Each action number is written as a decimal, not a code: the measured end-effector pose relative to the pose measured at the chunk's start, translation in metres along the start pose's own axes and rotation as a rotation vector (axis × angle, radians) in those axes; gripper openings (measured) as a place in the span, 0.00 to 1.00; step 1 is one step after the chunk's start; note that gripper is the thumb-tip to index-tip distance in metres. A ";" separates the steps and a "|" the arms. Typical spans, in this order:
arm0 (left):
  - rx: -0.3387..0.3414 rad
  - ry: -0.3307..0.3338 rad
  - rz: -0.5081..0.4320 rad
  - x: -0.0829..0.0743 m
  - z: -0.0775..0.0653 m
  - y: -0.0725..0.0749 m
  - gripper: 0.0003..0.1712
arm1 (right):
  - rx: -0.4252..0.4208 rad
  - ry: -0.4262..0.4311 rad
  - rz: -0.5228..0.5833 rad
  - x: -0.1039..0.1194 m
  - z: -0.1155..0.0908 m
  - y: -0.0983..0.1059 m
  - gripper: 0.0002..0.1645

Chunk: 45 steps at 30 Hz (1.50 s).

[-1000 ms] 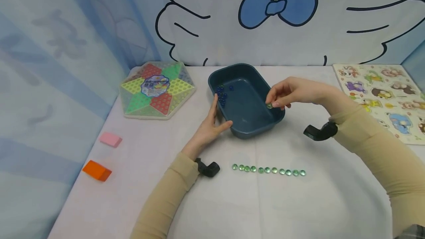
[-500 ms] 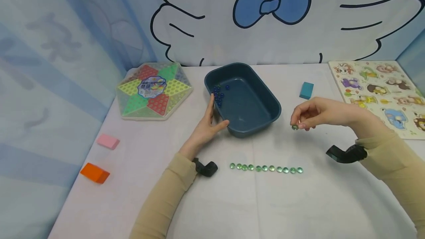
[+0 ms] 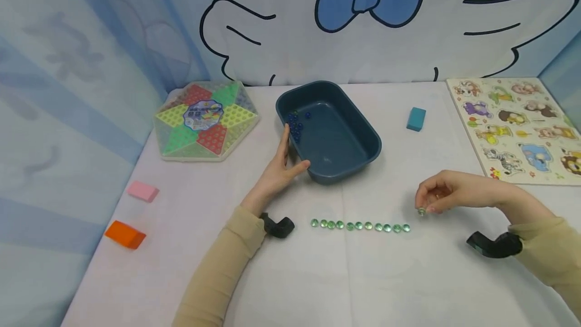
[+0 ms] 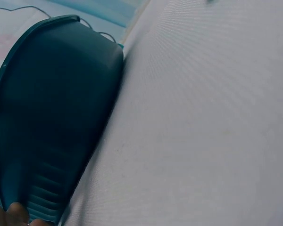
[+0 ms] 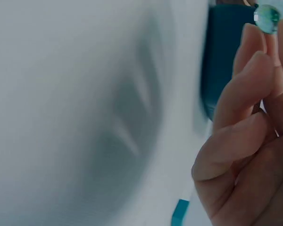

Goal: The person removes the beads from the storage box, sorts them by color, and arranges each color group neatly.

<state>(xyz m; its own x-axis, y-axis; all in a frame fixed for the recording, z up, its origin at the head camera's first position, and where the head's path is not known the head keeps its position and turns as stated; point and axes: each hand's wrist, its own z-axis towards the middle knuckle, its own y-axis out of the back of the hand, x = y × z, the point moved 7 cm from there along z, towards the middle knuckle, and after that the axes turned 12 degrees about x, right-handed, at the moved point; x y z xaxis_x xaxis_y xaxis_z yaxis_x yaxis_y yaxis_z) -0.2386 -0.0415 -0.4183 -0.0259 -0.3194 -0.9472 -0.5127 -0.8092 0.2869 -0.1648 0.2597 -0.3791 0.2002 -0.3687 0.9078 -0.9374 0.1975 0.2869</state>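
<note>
In the head view, my right hand [image 3: 454,192] pinches a green glass bead [image 3: 421,211] between thumb and fingertips, low over the white cloth. The same bead [image 5: 267,19] shows clear green at the fingertips in the right wrist view. A row of several green glass beads [image 3: 359,225] lies to its left, and the held one is just beyond the right end. My left hand [image 3: 278,173] rests with straight, spread thumb and finger against the left side of a dark blue basin [image 3: 333,163]. Several dark blue beads [image 3: 295,127] sit inside, at the basin's left.
A teal block [image 3: 415,119] lies right of the basin, near an animal puzzle board [image 3: 504,169]. At the left are a hexagonal game box [image 3: 206,121], a pink block [image 3: 143,191] and an orange block [image 3: 125,234]. A printed curtain stands behind the table.
My right hand has carried the green bead out from the basin's right edge, rightward and nearer, down beside the row's right end. The left hand stays at the basin.
</note>
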 end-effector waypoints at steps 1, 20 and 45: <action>-0.001 -0.001 0.001 0.000 0.000 0.001 0.55 | 0.000 -0.010 -0.008 -0.002 0.001 -0.004 0.07; -0.005 0.008 -0.014 0.000 0.001 0.002 0.55 | -0.061 -0.184 -0.094 -0.022 0.011 -0.019 0.05; 0.013 -0.015 -0.041 0.002 0.002 0.001 0.56 | 0.140 -0.323 -0.190 0.023 0.022 0.010 0.12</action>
<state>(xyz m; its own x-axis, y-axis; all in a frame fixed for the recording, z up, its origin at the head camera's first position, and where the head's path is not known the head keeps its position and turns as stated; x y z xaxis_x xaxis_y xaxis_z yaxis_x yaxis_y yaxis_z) -0.2409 -0.0424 -0.4197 -0.0174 -0.2784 -0.9603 -0.5249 -0.8149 0.2458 -0.1764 0.2330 -0.3623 0.2948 -0.6580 0.6929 -0.9265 -0.0193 0.3759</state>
